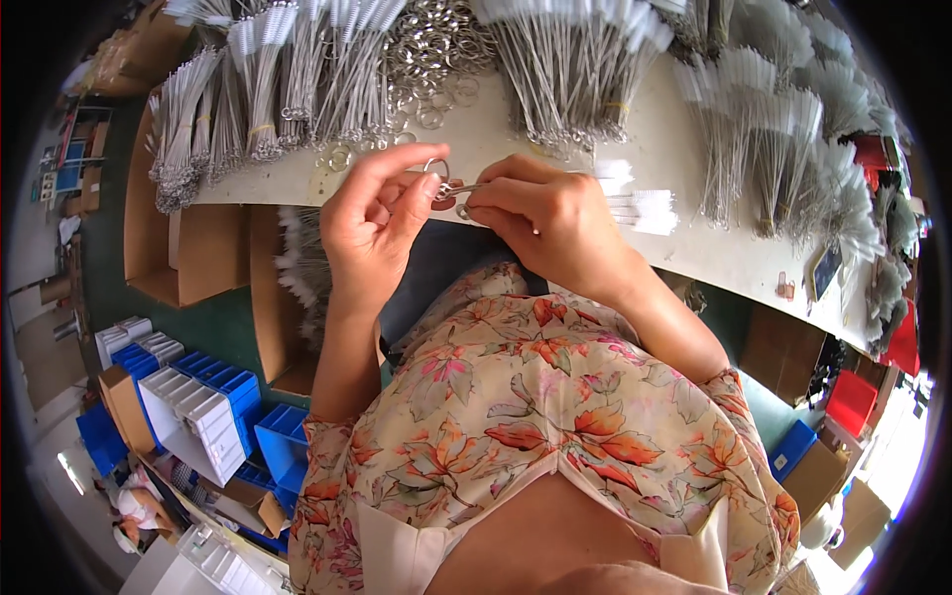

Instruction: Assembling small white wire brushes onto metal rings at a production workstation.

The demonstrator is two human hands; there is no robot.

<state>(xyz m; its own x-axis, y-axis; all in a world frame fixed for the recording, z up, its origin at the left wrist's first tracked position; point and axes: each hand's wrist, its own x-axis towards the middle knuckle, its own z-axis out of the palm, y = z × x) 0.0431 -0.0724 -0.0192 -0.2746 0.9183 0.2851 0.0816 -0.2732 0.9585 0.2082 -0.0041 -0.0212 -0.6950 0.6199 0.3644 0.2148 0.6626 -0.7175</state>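
My left hand (369,213) is closed in a pinch on a metal ring (437,160), with thumb and index finger on it above the table's near edge. My right hand (560,213) is closed round the thin wire stems of several small brushes. Their looped ends meet the ring between my two hands. Past the right hand, white bristle heads (650,210) stick out over the tabletop; I cannot tell whether all of them belong to the held brushes. Whether any loop is threaded on the ring is too small to make out.
Bundles of wire brushes (332,74) line the far side of the pale table (476,109), with more bundles (773,129) at right. Loose metal rings (441,45) lie heaped between bundles. Cardboard boxes (208,253) and blue bins (283,436) stand at left. Another person (139,506) is at lower left.
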